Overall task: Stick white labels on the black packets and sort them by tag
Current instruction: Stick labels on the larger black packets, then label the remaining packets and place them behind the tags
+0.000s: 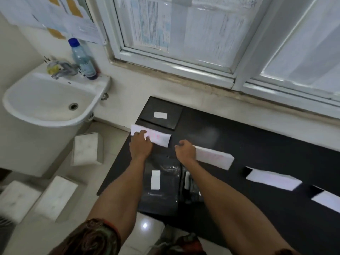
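On the counter [257, 144], left grip [140, 145] presses flat on a tag [160, 138]; right grip [184, 151] curls against a second tag [215, 158], hold unclear.

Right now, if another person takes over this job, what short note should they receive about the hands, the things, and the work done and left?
Left hand: open, fingers resting on the first paper tag, at the left end of the black table.
Right hand: fingers curled at the second paper tag's edge; a grip cannot be confirmed.
Things: third paper tag and fourth paper tag lie further right. Far packet, labelled, lies behind the first tag. Two near packets lie under the forearms, white labels showing.
Done: visible packets carry labels.
Left: probably sorting the near packets to their tags.
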The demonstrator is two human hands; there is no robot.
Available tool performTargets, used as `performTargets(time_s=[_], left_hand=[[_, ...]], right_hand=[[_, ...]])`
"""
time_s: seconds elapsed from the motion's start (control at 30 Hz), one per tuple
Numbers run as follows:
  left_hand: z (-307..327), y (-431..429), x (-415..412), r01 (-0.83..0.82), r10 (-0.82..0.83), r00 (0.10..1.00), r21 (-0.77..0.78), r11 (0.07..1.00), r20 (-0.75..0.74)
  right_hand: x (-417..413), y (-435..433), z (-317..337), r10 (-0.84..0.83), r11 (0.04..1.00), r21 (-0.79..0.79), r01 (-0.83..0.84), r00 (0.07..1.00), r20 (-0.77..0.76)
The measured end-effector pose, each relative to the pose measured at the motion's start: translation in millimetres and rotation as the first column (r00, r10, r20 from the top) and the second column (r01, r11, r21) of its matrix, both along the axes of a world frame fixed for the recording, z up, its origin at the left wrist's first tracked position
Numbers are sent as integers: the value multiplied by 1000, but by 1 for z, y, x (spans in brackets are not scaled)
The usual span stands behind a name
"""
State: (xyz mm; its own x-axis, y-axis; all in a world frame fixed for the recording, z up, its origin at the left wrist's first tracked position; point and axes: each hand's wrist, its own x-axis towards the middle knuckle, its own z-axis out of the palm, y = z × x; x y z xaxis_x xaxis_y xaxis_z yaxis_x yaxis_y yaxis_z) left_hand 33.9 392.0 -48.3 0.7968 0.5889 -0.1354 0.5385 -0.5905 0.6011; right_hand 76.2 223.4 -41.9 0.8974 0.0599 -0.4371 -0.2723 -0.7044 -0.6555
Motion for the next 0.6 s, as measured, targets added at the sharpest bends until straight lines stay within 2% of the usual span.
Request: performTargets(time_s=[0.1,0.17,0.2,0.27,0.33,0.5,0.53,0.6], left_hand=[[-4,-29,-71,-283,282,954,5,959,-101],[-6,-48,-117,-487,462,854,-57,871,-239],[-10,-56,-135,-540,479,817,-134,831,-321],[-20,-65,-164,-493,343,841,-331,805,-419],[-25,-69,-184,-409,229,887,-454,791,-401],[1,-70,-179,-390,304,920,-535,749,-245],[10,-71,-171,-397,316,918,-520,757,-241],[27,-68,-157,-433,364,899,-384,815,-243]], right_hand=[[-54,-18,-6,9,1000,-17,-10,1000,-4],[-84,-25,-10,22,1000,3,-22,999,-26],[-95,-26,-13,15,1000,-2,-15,999,-37],[-113,-27,-14,-17,1000,13,17,999,-42],[-124,-28,-12,-53,997,60,55,998,-39],[-139,-36,-6,-15,959,280,52,991,-131],[-141,-39,-5,-24,934,350,80,987,-161],[-146,-47,7,-79,846,497,194,967,-244]])
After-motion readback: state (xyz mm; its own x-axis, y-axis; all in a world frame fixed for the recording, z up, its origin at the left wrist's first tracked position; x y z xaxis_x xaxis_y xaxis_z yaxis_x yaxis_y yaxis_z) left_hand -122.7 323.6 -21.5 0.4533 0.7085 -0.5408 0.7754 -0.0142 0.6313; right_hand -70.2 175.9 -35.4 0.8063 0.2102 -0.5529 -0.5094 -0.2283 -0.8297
